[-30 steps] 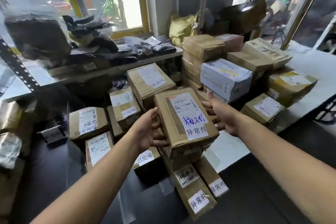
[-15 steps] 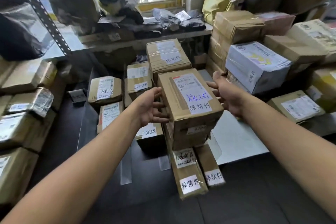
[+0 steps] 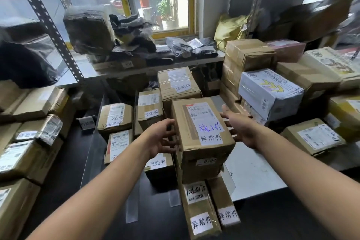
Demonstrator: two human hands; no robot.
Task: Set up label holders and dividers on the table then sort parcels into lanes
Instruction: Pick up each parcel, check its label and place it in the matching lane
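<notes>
Left grip [image 3: 162, 138], right grip [image 3: 240, 127] either side of parcel [image 3: 202, 122]

left hand [image 3: 161, 138] and right hand [image 3: 241, 128] flank the parcel [image 3: 202, 122].

A bare strip of dark desk [image 3: 78, 158] ran up the lower left of the frame, hemmed in by the stacked parcels [image 3: 29, 142] at the left edge and a clear upright divider [image 3: 93, 142] on its right. At centre the tall parcel stack [image 3: 202, 142] blocked the way. Right of it a white sheet [image 3: 257, 171] lay open as far as the labelled box [image 3: 313, 138] at right.
</notes>
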